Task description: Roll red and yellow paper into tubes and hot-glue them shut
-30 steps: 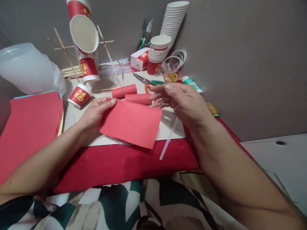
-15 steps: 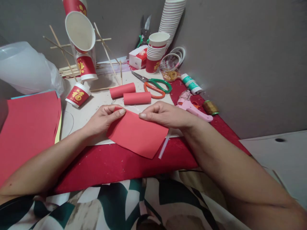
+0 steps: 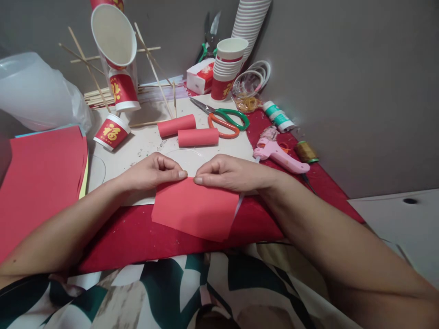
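Both hands pinch the far edge of a small red paper sheet (image 3: 195, 208), thumbs on top and close together. My left hand (image 3: 156, 171) grips it left of the middle of that edge; my right hand (image 3: 224, 172) grips it just to the right. The fingers under the paper are hidden. The sheet hangs toward me over the table's front edge. Beyond the hands lie two rolled red paper tubes (image 3: 198, 137), side by side, and scissors (image 3: 222, 119) with one green and one orange handle. Part of a clear ring (image 3: 187, 151) shows behind the hands.
A pink glue gun (image 3: 279, 155) and thread spools (image 3: 306, 151) lie at the right. Stacked paper cups (image 3: 228, 68) stand at the back. On the left are a cup-and-stick structure (image 3: 124, 89), a plastic bag (image 3: 44, 93) and red paper sheets (image 3: 44, 183).
My hands have drawn closer together along the paper's far edge. The sheet has turned straighter and come slightly toward me. The view has shifted a little.
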`<state>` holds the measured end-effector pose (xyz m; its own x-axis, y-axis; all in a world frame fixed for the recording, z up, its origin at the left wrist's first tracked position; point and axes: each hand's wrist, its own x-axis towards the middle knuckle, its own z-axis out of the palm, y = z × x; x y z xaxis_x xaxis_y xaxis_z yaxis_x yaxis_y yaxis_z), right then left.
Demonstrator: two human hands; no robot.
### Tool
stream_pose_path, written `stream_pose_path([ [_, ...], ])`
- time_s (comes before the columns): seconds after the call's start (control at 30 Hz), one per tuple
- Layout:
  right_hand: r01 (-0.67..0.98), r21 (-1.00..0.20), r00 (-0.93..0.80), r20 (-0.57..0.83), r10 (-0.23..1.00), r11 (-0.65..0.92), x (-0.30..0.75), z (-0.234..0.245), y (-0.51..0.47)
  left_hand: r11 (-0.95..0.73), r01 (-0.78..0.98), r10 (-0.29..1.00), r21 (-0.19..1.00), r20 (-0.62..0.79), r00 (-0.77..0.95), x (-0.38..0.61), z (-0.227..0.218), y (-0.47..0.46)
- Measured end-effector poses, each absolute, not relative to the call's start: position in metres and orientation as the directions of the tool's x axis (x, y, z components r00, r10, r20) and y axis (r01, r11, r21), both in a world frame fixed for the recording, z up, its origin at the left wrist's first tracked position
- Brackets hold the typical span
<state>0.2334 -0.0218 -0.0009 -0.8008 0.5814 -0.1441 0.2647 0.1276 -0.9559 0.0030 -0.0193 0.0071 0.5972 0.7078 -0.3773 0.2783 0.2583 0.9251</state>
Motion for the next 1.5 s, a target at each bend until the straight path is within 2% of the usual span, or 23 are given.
stream_pose_path([
  [0.1,0.269,-0.953,-0.809,-0.145,0.569,0.139,0.233,-0.002,-0.022,0.188,0.347,0.675,0.919,-0.378,0.633,0.004,0.01,-0.019],
  [0.4,0.221,-0.975,-0.777,-0.176,0.605,0.0,0.231,-0.005,-0.022,0.187,0.283,0.713,0.941,-0.328,0.62,0.008,0.011,-0.025],
  [0.47,0.223,-0.975,-0.756,-0.178,0.63,-0.008,0.23,-0.006,-0.022,0.247,0.234,0.746,0.94,-0.339,0.574,0.01,0.011,-0.027],
  [0.57,0.227,-0.973,-0.694,-0.13,0.708,0.043,0.231,-0.006,-0.02,0.329,0.066,0.823,0.942,-0.321,0.469,0.013,0.007,-0.024],
  [0.67,0.215,-0.968,-0.567,-0.015,0.824,0.13,0.235,-0.004,-0.018,0.349,-0.121,0.884,0.929,-0.284,0.371,0.01,0.0,-0.012],
  [0.77,0.205,-0.957,-0.289,0.139,0.947,0.203,0.238,-0.002,-0.016,0.378,-0.231,0.893,0.897,-0.286,0.348,0.007,-0.004,0.0],
  [0.87,0.224,-0.932,-0.023,0.287,0.958,0.285,0.235,-0.004,-0.015,0.403,-0.226,0.871,0.887,-0.296,0.393,0.008,-0.002,-0.001],
  [0.93,0.238,-0.918,0.041,0.336,0.941,0.318,0.231,-0.006,-0.017,0.344,-0.239,0.889,0.908,-0.234,0.393,0.011,-0.002,-0.008],
  [1.1,0.224,-0.921,0.007,0.328,0.945,0.318,0.221,-0.012,-0.025,0.183,-0.214,0.932,0.96,-0.1,0.349,0.015,-0.005,-0.019],
  [1.23,0.149,-0.951,-0.077,0.261,0.962,0.269,0.224,-0.014,-0.023,0.161,-0.203,0.931,0.966,-0.08,0.356,0.009,-0.006,-0.015],
  [1.4,-0.021,-0.969,-0.054,0.246,0.968,0.245,0.229,-0.015,-0.018,0.134,-0.203,0.903,0.97,-0.036,0.427,0.011,-0.001,-0.02],
  [1.5,-0.008,-0.958,-0.049,0.286,0.957,0.286,0.226,-0.015,-0.02,0.124,-0.199,0.902,0.972,-0.027,0.431,0.016,0.003,-0.027],
])
